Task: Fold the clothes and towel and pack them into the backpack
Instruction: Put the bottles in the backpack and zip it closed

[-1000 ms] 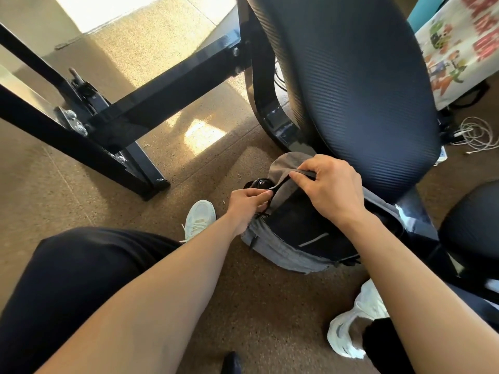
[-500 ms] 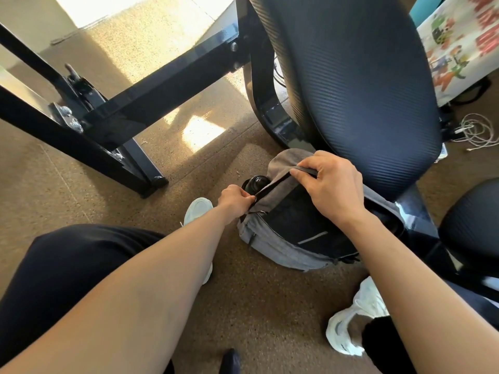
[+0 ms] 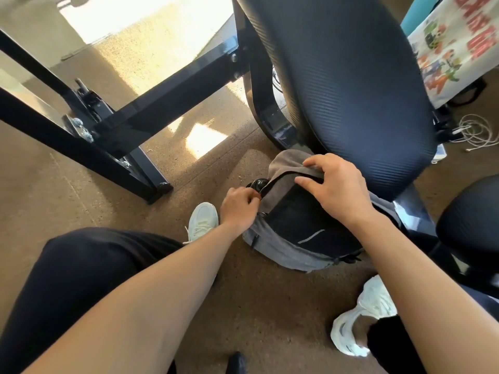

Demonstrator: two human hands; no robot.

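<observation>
Looking down from head height at a brown carpeted floor (image 3: 81, 198), with two bare forearms reaching forward. Grey and black backpack (image 3: 297, 247) lying on the floor between a pair of white shoes, the left shoe (image 3: 202, 220) just beside it and the right shoe (image 3: 361, 317) nearer the viewer. Top end of the bag against the base of a dark office chair (image 3: 337, 76), touching a black caster wheel (image 3: 258, 184).

Right hand (image 3: 334, 187) on the top of the bag, fingers curled over the grey upper flap and thumb tucked under its edge, clamped on the fabric. Left hand (image 3: 239, 209) at the bag's left edge where the dark zip line ends, fingers curled tight and pinching there; whatever sits between the fingertips too small to make out.

Further back on the left, a black metal table frame (image 3: 162, 109) with sunlight patches on the floor behind it. At the far right, a tangle of white cable (image 3: 475, 130) and a printed cloth (image 3: 453, 44) with cartoon figures and red lettering.
</observation>
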